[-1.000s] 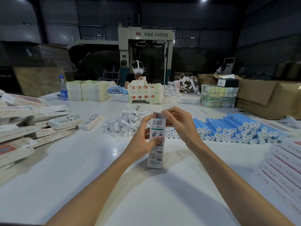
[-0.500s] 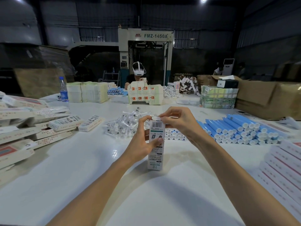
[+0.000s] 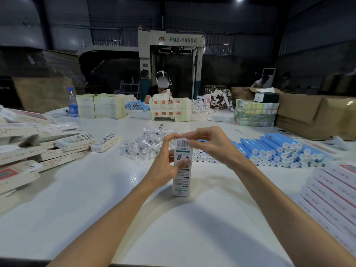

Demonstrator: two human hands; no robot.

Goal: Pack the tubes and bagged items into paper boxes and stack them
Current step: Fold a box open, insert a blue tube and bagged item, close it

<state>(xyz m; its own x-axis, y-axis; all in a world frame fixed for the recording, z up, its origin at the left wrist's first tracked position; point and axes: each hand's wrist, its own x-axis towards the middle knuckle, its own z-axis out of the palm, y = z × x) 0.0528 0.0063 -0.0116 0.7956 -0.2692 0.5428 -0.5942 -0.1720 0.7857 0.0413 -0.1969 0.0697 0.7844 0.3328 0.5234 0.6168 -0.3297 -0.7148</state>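
- Nearest me, at low centre of the frame, the paper box (image 3: 182, 171) stood upright on its short end on the white table (image 3: 92, 205), with its barcode panel facing the camera.
- The left hand (image 3: 164, 168) gripped the box at about mid-height. The thumb lay across the front face, the fingers wrapped behind, and the forefinger arched up toward the top edge.
- The right hand (image 3: 210, 144) reached in from the right, its fingertips pinching at the top flap — so both hands were grasping the box and neither was free.
- I judged the step in hand to be closing the top flap. The fingers hid the mouth, so I could not tell whether a tube and a bagged item were already inside.
- The next move, as I read it, called for tucking the flap squarely in while the left hand steadied the box against tipping. The box would then go with the closed boxes (image 3: 77, 140) at left-middle of the frame.
- Just behind the hands, at centre frame, lay the heap of bagged items (image 3: 144, 144). To its right the blue tubes (image 3: 279, 149) were stacked in rows, caps toward me.
- At lower right lay a stack of flat box blanks (image 3: 331, 191).
- Farthest off, across the table, another person (image 3: 154, 91) sat behind more stock — with a machine (image 3: 171, 45) marked FMZ-1450A at upper centre.
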